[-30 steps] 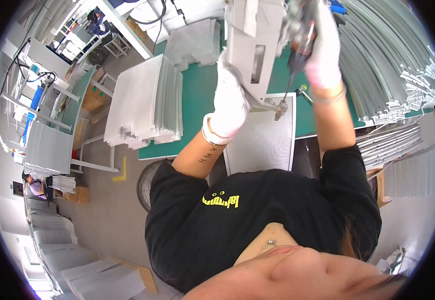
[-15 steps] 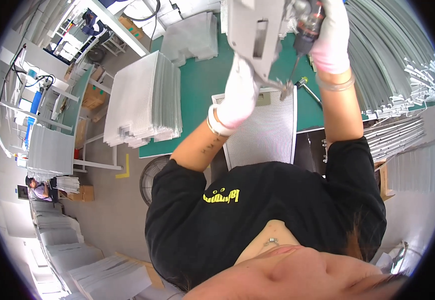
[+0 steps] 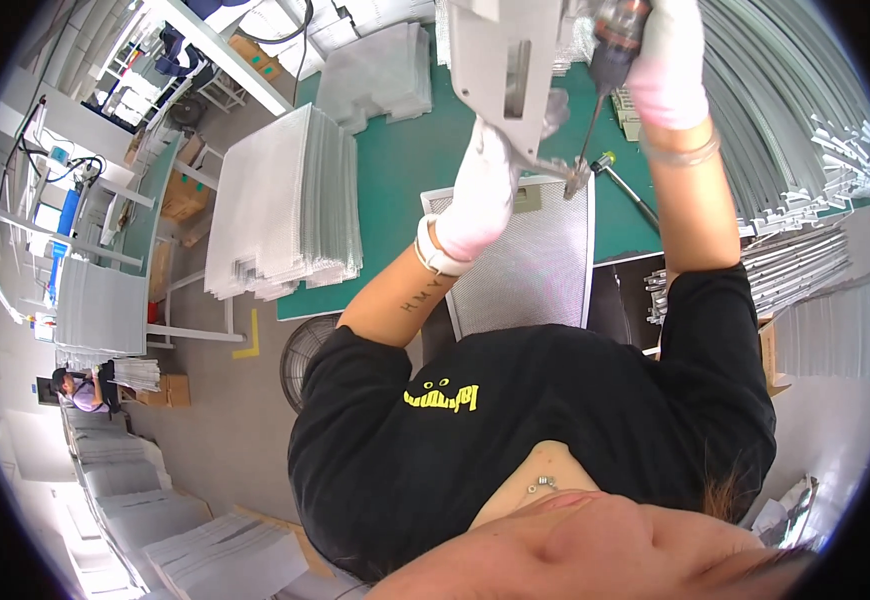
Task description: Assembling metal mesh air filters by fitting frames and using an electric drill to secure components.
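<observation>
My right hand [image 3: 669,75], in a white glove, grips a dark power screwdriver [image 3: 617,45] with a red band. Its long thin bit points down at a small metal clamp-like piece [image 3: 576,181]. That piece hangs from a light grey slotted metal bracket [image 3: 500,70] at the top middle. My left hand [image 3: 482,190], gloved too, reaches up against the bracket's left side, and its fingers are hidden behind it. Beneath is a framed mesh panel [image 3: 525,265], slanting from the green table [image 3: 410,150] to my body, with a handle plate [image 3: 526,200] near its far edge.
On the table's left stands a thick stack of mesh sheets [image 3: 275,200], with another stack [image 3: 375,75] behind. A hammer [image 3: 630,192] lies right of the panel. Long metal strips [image 3: 775,110] fill the right side. A fan [image 3: 305,365] stands below the table; a person [image 3: 83,388] is far left.
My right hand and the screwdriver have shifted slightly up and right, and the bit looks less covered. My left hand stays by the bracket. The view has tilted a little.
</observation>
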`<act>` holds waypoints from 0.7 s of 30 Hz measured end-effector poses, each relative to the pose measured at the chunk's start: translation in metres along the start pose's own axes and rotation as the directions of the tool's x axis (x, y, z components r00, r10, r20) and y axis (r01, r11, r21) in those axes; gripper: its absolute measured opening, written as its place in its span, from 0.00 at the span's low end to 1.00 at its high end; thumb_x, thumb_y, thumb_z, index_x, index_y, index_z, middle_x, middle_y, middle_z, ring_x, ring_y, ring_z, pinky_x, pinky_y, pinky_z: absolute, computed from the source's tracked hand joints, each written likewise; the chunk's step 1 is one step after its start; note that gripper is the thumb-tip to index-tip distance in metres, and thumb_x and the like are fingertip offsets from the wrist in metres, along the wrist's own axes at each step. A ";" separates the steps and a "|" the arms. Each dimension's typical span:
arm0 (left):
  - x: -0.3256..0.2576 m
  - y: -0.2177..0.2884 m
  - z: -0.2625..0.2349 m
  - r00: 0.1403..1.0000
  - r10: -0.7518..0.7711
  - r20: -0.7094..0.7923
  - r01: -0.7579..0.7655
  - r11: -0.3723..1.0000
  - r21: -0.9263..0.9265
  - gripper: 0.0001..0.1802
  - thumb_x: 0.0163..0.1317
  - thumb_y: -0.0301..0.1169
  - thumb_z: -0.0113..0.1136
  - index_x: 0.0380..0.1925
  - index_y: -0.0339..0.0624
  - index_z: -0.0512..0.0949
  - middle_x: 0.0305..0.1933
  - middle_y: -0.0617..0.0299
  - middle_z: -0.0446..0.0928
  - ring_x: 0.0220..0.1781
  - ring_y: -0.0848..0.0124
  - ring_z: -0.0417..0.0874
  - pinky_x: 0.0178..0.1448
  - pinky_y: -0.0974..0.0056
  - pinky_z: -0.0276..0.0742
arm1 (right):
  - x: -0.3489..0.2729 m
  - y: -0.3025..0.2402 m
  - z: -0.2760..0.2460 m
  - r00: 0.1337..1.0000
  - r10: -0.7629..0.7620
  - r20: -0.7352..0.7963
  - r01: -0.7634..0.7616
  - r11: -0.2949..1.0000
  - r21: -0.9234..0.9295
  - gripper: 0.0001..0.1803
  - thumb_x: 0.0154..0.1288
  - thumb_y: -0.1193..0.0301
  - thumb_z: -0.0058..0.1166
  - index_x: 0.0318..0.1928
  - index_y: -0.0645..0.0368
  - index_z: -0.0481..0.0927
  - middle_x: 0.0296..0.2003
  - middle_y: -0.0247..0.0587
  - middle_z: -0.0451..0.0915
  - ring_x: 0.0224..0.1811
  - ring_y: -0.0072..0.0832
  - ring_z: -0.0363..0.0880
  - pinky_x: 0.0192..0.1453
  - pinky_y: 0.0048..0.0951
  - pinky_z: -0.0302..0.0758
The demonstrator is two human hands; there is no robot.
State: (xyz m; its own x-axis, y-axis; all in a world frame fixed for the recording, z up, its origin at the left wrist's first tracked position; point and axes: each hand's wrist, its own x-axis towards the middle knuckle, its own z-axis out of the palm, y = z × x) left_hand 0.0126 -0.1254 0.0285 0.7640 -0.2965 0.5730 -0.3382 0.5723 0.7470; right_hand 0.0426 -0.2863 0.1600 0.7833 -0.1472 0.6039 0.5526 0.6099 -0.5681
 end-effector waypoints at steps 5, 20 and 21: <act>0.025 0.005 -0.025 0.971 0.144 0.190 -0.211 0.890 0.405 0.31 0.82 0.49 0.31 0.73 0.37 0.56 0.67 0.51 0.73 0.65 0.60 0.77 0.72 0.56 0.70 | -0.018 0.007 0.013 0.995 0.049 -0.090 -0.059 0.992 -0.111 0.12 0.78 0.57 0.51 0.52 0.49 0.73 0.30 0.28 0.78 0.24 0.17 0.76 0.27 0.17 0.73; 0.005 0.010 -0.006 0.989 -0.006 0.147 -0.014 0.991 0.131 0.37 0.78 0.58 0.34 0.70 0.36 0.59 0.65 0.52 0.74 0.66 0.64 0.77 0.71 0.55 0.71 | -0.001 -0.009 0.003 0.996 0.063 0.056 -0.072 0.983 0.167 0.13 0.77 0.55 0.52 0.46 0.50 0.78 0.30 0.28 0.80 0.24 0.16 0.76 0.28 0.15 0.73; 0.008 0.013 -0.008 0.992 0.026 0.123 -0.053 0.975 0.218 0.38 0.78 0.58 0.34 0.71 0.36 0.58 0.66 0.51 0.73 0.67 0.63 0.76 0.71 0.54 0.71 | -0.007 -0.004 0.004 0.997 0.082 0.008 -0.082 0.988 0.133 0.14 0.77 0.54 0.52 0.46 0.50 0.78 0.30 0.27 0.80 0.24 0.16 0.76 0.27 0.15 0.72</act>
State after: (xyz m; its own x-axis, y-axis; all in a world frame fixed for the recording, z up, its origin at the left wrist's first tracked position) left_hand 0.0187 -0.1145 0.0400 0.6818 -0.3728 0.6294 -0.4896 0.4068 0.7713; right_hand 0.0334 -0.2849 0.1600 0.8237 -0.0910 0.5597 0.4436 0.7183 -0.5359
